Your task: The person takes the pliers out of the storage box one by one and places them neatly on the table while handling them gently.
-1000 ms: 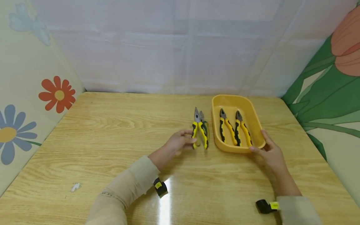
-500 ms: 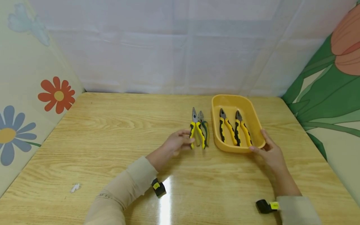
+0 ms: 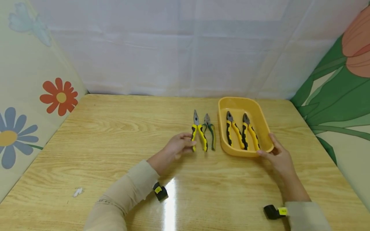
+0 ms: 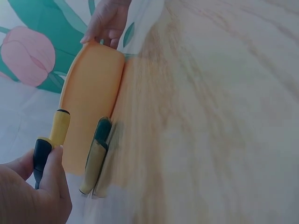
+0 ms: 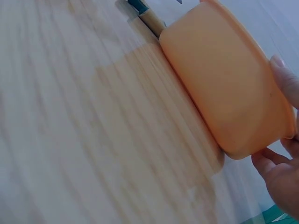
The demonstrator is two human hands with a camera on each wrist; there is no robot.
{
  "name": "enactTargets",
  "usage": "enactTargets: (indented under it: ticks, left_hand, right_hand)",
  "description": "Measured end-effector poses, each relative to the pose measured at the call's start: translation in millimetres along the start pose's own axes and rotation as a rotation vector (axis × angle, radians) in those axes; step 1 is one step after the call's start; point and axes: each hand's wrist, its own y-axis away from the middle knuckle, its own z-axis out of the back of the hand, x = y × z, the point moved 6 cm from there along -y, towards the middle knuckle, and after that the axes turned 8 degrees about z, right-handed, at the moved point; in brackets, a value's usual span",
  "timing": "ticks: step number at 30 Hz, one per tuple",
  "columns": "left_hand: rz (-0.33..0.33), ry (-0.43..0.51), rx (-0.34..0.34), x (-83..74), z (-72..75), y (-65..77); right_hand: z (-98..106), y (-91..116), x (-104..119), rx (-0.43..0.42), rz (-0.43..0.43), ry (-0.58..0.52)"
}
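Right hand (image 3: pixel 280 160) is closest to me, fingers and thumb gripping the tray (image 3: pixel 261 123) by its near right corner. My left hand (image 3: pixel 175 147) is pinching one handle of the yellow-and-black long-nose pliers (image 3: pixel 196 123). Green-handled pliers (image 3: pixel 207 121) lie between those and the tray, which has two black-and-yellow pliers (image 3: pixel 229 131) side by side inside. White sheet (image 3: pixel 185 57) behind the table (image 3: pixel 121 128).

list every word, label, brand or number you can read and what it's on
No text can be read.
The left yellow label on the black device by the left sleeve: marks too small and blurred.
The right yellow label by the right sleeve: also too small and blurred.
The pliers and yellow tray: no lettering visible.
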Motion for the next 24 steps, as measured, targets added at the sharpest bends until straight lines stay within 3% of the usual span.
enactTargets:
  ticks: [24]
  left_hand:
    - [0.032, 0.013, -0.038, 1.4, 14.6, -2.1]
  right_hand:
    - [1, -1, -1, 0.009, -0.007, -0.003]
